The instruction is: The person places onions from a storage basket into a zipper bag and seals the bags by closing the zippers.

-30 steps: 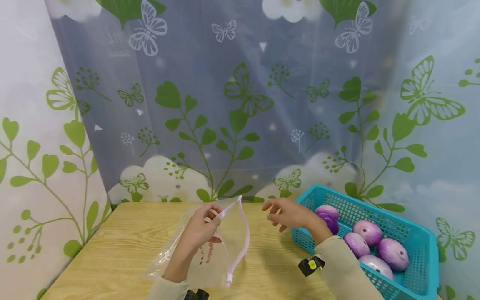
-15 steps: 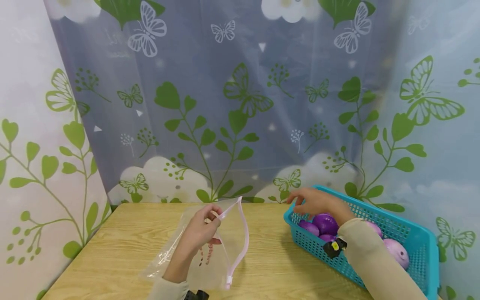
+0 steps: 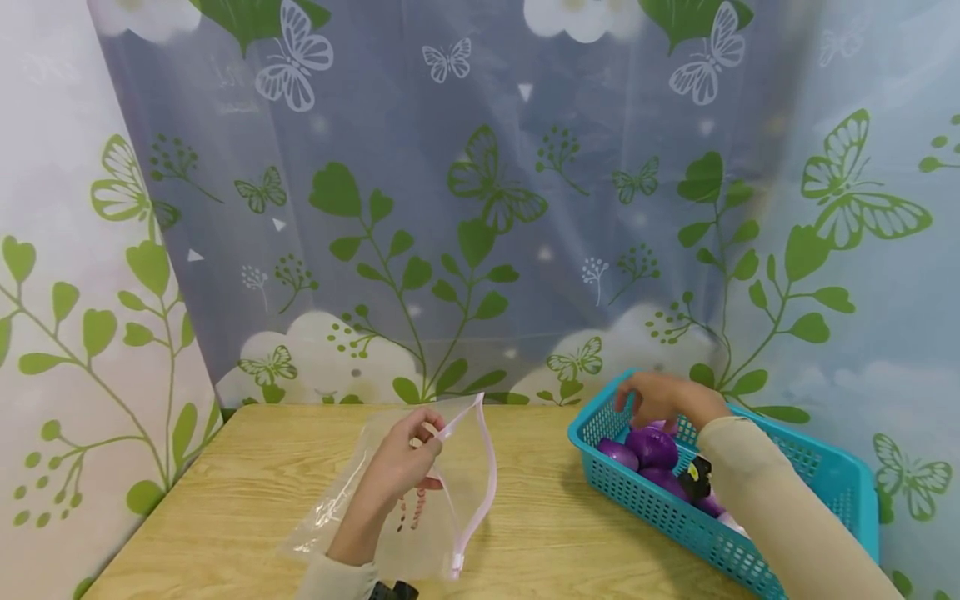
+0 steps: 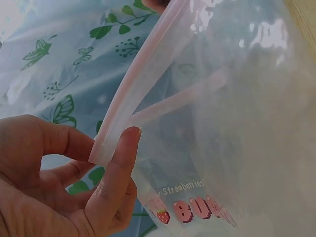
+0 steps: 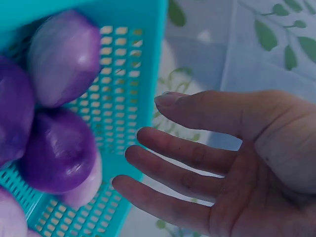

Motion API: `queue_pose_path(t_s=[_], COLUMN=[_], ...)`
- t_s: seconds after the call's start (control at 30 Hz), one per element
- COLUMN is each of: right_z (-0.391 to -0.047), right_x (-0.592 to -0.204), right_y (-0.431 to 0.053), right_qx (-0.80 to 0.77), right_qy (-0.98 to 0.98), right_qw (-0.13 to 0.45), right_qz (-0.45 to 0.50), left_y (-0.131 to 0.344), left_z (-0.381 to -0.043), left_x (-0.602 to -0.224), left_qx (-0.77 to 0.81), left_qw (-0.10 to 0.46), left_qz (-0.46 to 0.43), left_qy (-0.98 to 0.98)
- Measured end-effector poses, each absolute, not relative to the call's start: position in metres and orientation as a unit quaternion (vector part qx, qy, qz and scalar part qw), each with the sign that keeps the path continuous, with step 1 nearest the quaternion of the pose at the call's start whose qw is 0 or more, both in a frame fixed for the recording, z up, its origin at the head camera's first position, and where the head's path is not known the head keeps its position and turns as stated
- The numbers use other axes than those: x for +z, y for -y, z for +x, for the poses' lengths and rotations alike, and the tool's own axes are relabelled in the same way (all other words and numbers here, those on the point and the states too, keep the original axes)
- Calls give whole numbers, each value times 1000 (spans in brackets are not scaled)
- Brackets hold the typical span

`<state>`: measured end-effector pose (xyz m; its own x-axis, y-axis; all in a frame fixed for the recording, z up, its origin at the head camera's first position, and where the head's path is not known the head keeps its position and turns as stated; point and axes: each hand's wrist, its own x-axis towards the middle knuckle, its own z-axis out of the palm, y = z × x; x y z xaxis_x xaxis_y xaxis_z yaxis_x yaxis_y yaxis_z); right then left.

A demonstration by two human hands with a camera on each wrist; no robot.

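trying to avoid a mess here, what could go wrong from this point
The left hand pinches the clear bag by one side of its open mouth, so the thin plastic might slip or sag under a load.

The purple items look smooth and rounded and lie against one another in the teal basket, so one could roll if nudged by the right hand.

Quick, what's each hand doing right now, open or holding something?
Left hand: closed, pinching the edge of the clear zip bag.
Right hand: open, holding nothing, at the turquoise basket.
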<state>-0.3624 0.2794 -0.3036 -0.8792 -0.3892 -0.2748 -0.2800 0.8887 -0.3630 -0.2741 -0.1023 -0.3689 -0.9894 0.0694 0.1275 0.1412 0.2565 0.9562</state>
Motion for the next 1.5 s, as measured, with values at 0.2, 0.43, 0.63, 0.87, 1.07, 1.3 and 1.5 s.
queue_pose_path(t_s=[0.2, 0.43, 0.63, 0.87, 1.07, 1.3, 1.5], right_z=[-367, -371, -376, -378, -380, -381, -383], right_x=[-314, -321, -327, -333, -337, -344, -348], right_y=[-289, -295, -296, -296, -296, -301, -306], right_qx=[-145, -151, -150, -141, -129, -134, -140], right_qy=[-964, -964, -966, -971, -974, -974, -971], right_qw=[170, 173, 165, 159, 154, 159, 167], right_qz=[-142, -137, -134, -114, -102, -95, -96], left_y=[101, 97, 96, 98, 99, 100, 100], left_z=[-272, -272, -273, -273, -273, -272, -273], left_x=[-371, -372, -372, -372, -372, -372, -373], left_qx=[-604, -601, -597, -599, -597, -594, -595], left_qw=[25, 23, 26, 25, 23, 20, 22], left_qz=[-69, -75, -78, -80, -78, -75, -75], left_qy=[793, 795, 798, 796, 798, 801, 800])
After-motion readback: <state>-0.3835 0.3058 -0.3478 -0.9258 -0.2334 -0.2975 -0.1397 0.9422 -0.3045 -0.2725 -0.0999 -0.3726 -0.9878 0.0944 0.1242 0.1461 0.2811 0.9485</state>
